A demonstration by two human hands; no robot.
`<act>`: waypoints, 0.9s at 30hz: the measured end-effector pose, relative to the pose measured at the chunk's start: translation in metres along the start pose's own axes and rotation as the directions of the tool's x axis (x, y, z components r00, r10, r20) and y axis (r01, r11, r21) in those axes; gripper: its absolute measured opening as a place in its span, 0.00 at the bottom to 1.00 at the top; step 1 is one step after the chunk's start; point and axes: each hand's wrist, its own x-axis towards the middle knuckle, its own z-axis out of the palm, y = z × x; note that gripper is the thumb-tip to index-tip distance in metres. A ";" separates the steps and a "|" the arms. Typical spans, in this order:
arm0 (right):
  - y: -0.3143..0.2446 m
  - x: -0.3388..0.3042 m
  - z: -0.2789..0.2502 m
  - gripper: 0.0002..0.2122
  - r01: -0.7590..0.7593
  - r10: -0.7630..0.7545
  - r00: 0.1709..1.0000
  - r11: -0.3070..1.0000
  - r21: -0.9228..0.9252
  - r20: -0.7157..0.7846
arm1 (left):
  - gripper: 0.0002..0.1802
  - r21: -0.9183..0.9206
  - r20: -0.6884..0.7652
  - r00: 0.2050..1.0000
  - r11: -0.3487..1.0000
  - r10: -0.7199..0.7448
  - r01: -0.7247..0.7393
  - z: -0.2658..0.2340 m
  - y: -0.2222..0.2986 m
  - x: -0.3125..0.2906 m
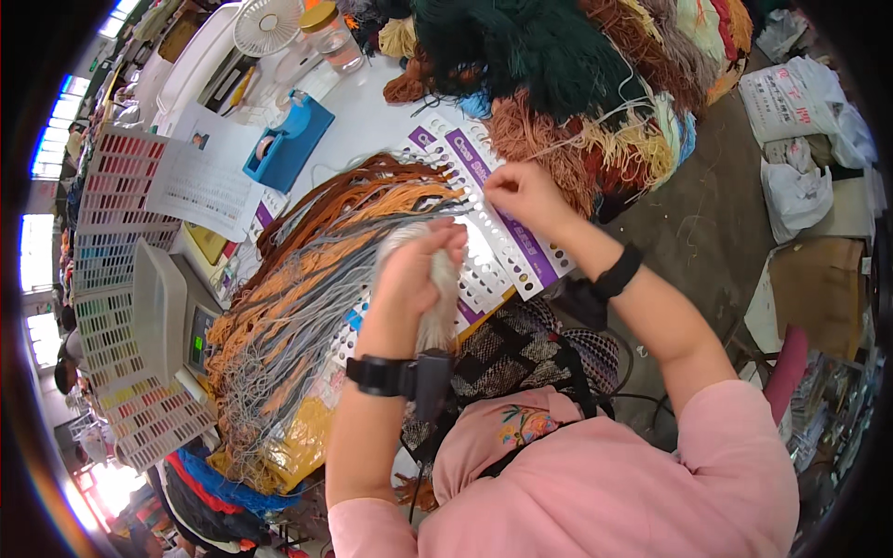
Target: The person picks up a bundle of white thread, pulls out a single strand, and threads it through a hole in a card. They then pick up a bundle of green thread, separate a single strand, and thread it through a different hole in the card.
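Thread work, both hands over the cards. Left hand [409, 270]: fingers wrapped well round a hank of pale thread [439, 321], which hangs from the fist toward the wearer's lap. Right hand [528, 197]: up and to the right of the left, fingers curled in, thumb close to the fingertips. Cannot tell whether the tips meet or pinch a fine strand.

Between and just under the hands: white punched card [481, 244]. Below the right hand, a purple-banded card [528, 244], holes along its edge. Left of the left hand, long tails fan out from the card's edge: brown threads [307, 206], then orange, then grey threads [321, 327] nearest the fist.

Step in hand, as I judge it: fixing pale strands into the card's holes, after the grey. Next move likely calls for one strand drawn free of the hank, right fingertips at a hole, left hand keeping the rest bunched and clear of the grey tails. Tangling looks the main risk.

Beyond the right hand, heaped dark green yarn [530, 56]. Up and left of the left hand, a blue tape dispenser [307, 139].
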 end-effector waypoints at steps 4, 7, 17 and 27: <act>0.009 -0.004 0.018 0.07 0.154 -0.184 0.978 0.953 -0.261 -0.095 | 0.09 0.129 -0.131 0.988 0.986 -0.085 0.102 0.012 -0.015 0.029; 0.011 0.002 0.027 0.07 0.196 -0.249 0.960 0.925 -0.326 -0.127 | 0.04 0.278 -0.146 0.989 0.959 -0.014 0.055 0.014 -0.016 0.038; 0.022 0.051 0.017 0.03 0.284 -0.336 0.935 0.899 -0.333 -0.110 | 0.08 0.513 -0.189 0.978 0.858 0.091 0.019 0.006 -0.018 0.025; 0.009 -0.011 0.026 0.15 0.548 -0.526 0.829 0.700 -0.459 0.188 | 0.04 0.266 -0.156 0.964 0.949 0.216 -0.169 0.004 -0.019 0.032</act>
